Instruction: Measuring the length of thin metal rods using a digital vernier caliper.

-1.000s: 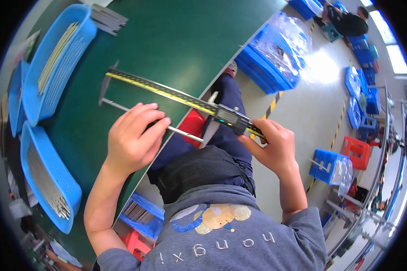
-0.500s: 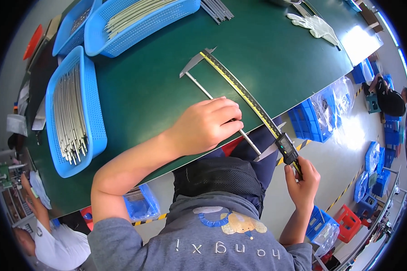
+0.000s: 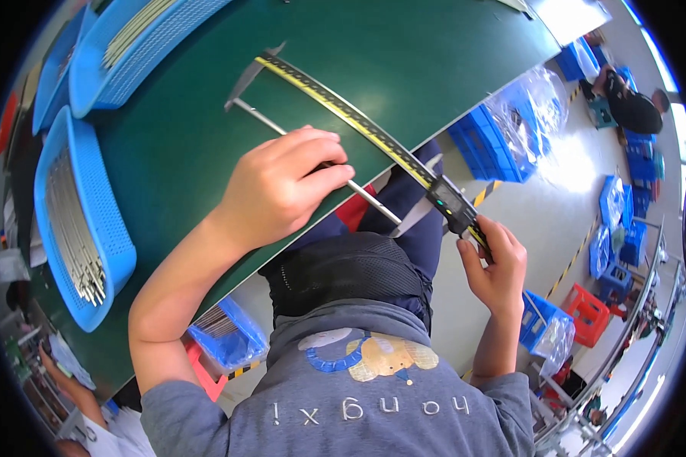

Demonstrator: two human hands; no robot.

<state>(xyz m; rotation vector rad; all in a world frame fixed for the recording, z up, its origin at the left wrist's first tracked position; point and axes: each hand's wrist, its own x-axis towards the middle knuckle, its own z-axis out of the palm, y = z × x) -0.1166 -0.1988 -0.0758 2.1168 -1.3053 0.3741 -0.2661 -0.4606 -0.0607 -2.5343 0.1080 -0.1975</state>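
A long digital caliper [image 3: 351, 116] lies aslant, its far end over the green table and its display end past the table's near edge. My right hand [image 3: 499, 266] is closed on the beam behind the black display housing [image 3: 450, 202]. A thin silvery metal rod [image 3: 373, 202] runs alongside the beam, one end at the far jaw [image 3: 244, 81] and the other at the near jaw [image 3: 419, 207]. Around the middle of that rod my left hand [image 3: 282, 183] is closed, fingers hiding part of it. Whether both jaws press on the rod ends I cannot tell.
On the green table [image 3: 179, 152], a blue perforated basket [image 3: 122, 259] of metal rods stands at the left. Another blue basket [image 3: 141, 87] with pale rods is behind it. Blue crates [image 3: 484, 145] and a red stool [image 3: 587, 314] are on the floor to the right.
The whole view has shifted, so the table, baskets and crates sit further left. Both hands keep their hold on the rod and caliper, and the rod stays between the jaws.
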